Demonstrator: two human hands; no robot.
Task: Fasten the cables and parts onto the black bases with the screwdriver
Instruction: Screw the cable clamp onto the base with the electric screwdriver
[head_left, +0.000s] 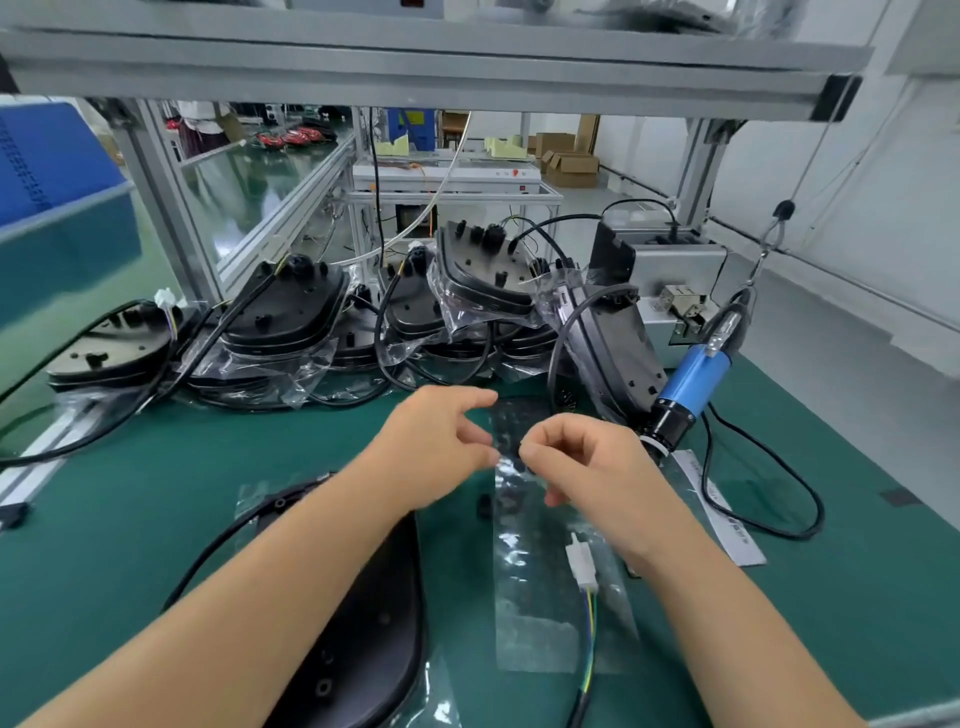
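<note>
Base: black base (363, 623) lies under my left forearm near the worktop's front edge, long axis running front to back; its cable (208, 551) loops off to the left.
Left hand: my left hand (436, 447) hovers mid-worktop, thumb and forefinger pinching the left edge of a clear plastic bag (524, 597).
Bag: long axis front to back, small black parts inside, just below both sets of fingertips.
Right hand: my right hand (582, 462) pinches the bag's top opposite, remaining fingers curled.
Connector: white connector (582, 564) rests on the bag beneath my right wrist.
Screwdriver: blue screwdriver (691, 384) hangs right of my right hand, the nearer one.
</note>
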